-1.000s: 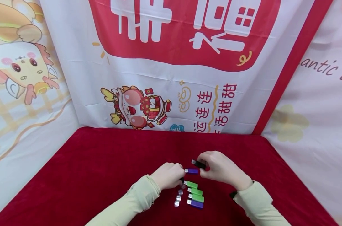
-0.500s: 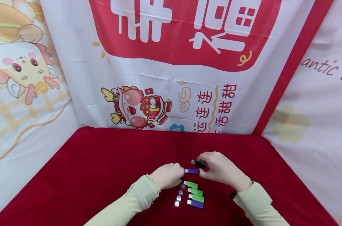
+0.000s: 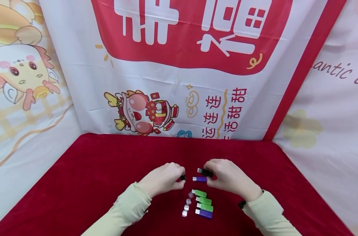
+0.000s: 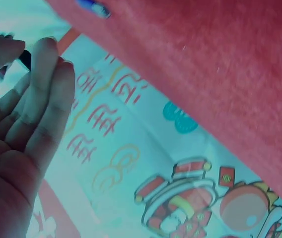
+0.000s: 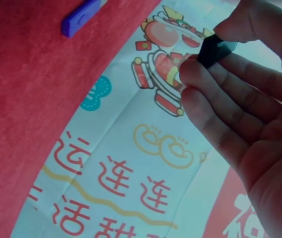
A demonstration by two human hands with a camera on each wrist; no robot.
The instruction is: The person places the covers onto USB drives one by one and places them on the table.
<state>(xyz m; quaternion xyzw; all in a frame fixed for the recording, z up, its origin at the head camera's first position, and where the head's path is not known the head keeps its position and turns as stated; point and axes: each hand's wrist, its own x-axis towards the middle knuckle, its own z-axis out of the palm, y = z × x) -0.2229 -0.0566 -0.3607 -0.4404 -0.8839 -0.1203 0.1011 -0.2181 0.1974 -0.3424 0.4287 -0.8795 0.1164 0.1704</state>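
My right hand (image 3: pixel 227 175) pinches a black USB stick (image 3: pixel 205 172) between thumb and fingertips, its metal plug pointing left. In the right wrist view the black body (image 5: pixel 214 50) shows at the fingertips. My left hand (image 3: pixel 164 177), to the left, pinches a small black piece (image 3: pixel 183 177); most of it is hidden by the fingers, and I cannot tell its kind. A purple USB stick (image 3: pixel 200 179) lies between the hands, close to the right fingertips. Nearer me, three green USB sticks (image 3: pixel 204 207) and another purple USB stick (image 3: pixel 203 214) lie in a column, plugs to the left.
Several small clear caps (image 3: pixel 186 207) lie in a line left of the column of sticks. Red cloth (image 3: pixel 108 164) covers the table. A printed white curtain (image 3: pixel 87 82) hangs at the back, with more printed fabric at both sides.
My left hand has moved left and slightly up with the small black piece, away from the middle purple USB stick. My right hand keeps its hold on the black USB stick, nearly still.
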